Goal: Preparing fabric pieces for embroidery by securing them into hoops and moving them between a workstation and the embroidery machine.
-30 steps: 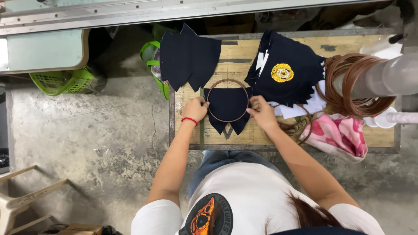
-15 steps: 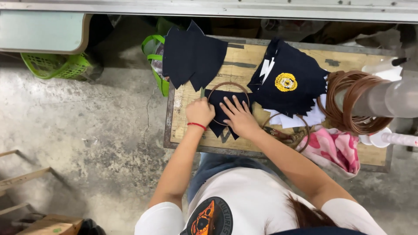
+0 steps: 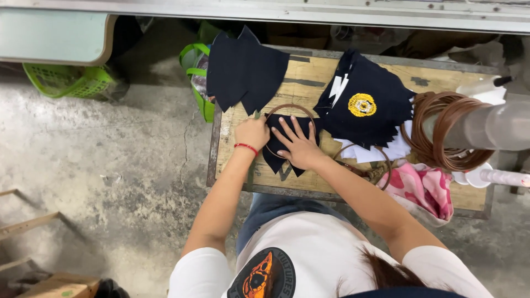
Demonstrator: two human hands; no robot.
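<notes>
Worn wooden worktable (image 3: 309, 74) with metal frame stands on grey concrete floor (image 3: 99, 160). Pile of plain dark navy fabric pieces (image 3: 245, 69) hangs over table's far left corner. Stack of navy pieces with yellow round embroidered emblem (image 3: 362, 105) lies on white sheets. Bundle of brown wooden hoops (image 3: 441, 132) at right. Pink patterned cloth (image 3: 422, 190) droops over near edge. Green plastic basket (image 3: 69, 80) under pale shelf.

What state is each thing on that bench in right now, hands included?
Left hand: closed, gripping the hoop's edge.
Right hand: fingers spread, pressing flat on the cloth.
Hoop: lying flat around the cloth.
Cloth: dark, spread under the hand.
Dark pieces: stacked, overhanging the bench.
Badge pieces: piled, badge up.
Spare hoops: hung on a pole.
</notes>
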